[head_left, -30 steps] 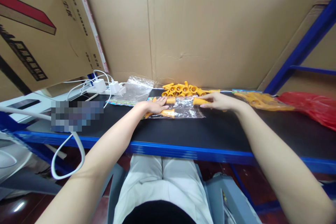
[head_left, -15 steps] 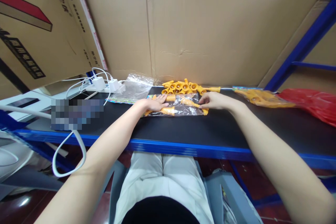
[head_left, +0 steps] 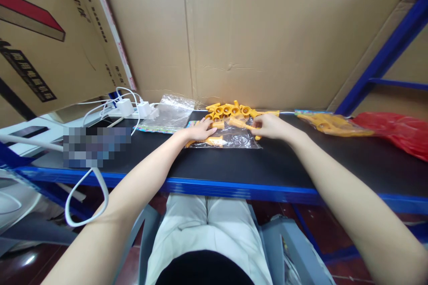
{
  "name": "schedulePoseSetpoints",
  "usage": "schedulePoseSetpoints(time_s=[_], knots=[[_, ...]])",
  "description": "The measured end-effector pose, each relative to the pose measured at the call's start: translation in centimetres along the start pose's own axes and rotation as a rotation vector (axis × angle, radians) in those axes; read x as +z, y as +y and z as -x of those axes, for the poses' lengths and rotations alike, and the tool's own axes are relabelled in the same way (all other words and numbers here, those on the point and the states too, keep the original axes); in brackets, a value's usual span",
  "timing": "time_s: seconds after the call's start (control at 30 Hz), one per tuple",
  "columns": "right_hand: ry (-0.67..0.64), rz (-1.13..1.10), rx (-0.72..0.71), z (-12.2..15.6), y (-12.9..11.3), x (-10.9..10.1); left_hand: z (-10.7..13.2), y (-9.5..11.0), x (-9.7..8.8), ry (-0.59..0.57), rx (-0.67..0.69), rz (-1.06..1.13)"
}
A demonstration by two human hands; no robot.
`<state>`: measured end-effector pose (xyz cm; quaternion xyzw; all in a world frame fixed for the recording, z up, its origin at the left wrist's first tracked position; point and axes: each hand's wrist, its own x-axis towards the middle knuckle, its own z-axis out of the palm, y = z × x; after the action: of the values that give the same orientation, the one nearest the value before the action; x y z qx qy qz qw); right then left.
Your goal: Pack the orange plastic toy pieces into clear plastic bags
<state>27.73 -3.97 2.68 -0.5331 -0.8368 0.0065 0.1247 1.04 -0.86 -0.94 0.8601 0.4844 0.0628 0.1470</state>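
Observation:
A clear plastic bag (head_left: 230,139) lies flat on the black bench top (head_left: 274,164), with a few yellow plastic pieces inside it. My left hand (head_left: 200,131) rests flat on the bag's left end, fingers stretched out, pressing it down. My right hand (head_left: 269,125) is at the bag's right end, fingers pinched on a long yellow piece (head_left: 241,124) that reaches into the bag. Just behind the bag sits a pile of loose yellow pieces (head_left: 230,110).
Cardboard sheets (head_left: 254,35) wall the back of the bench. A stack of empty clear bags (head_left: 169,115) lies at left beside white chargers and cables (head_left: 129,107). A filled bag of yellow pieces (head_left: 331,124) and a red plastic bag (head_left: 396,132) lie at right.
My right hand took a long yellow piece from beside the pile and brought it to the bag's right end, pushing it in. My left hand stayed pressed on the bag.

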Motion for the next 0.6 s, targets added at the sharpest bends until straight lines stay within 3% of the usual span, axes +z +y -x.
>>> schedulePoseSetpoints(time_s=[0.17, 0.37, 0.6], knots=[[-0.021, 0.107, 0.018, 0.3, -1.1, -0.2, 0.2, 0.1, -0.2, -0.092, -0.033, -0.007], [-0.029, 0.268, 0.038, 1.0, -3.5, -1.0, 0.7, 0.8, -0.4, -0.108, -0.019, -0.006], [0.015, 0.331, 0.011, 1.1, -3.4, -0.7, 1.2, 1.8, -0.2, -0.159, 0.005, 0.019]])
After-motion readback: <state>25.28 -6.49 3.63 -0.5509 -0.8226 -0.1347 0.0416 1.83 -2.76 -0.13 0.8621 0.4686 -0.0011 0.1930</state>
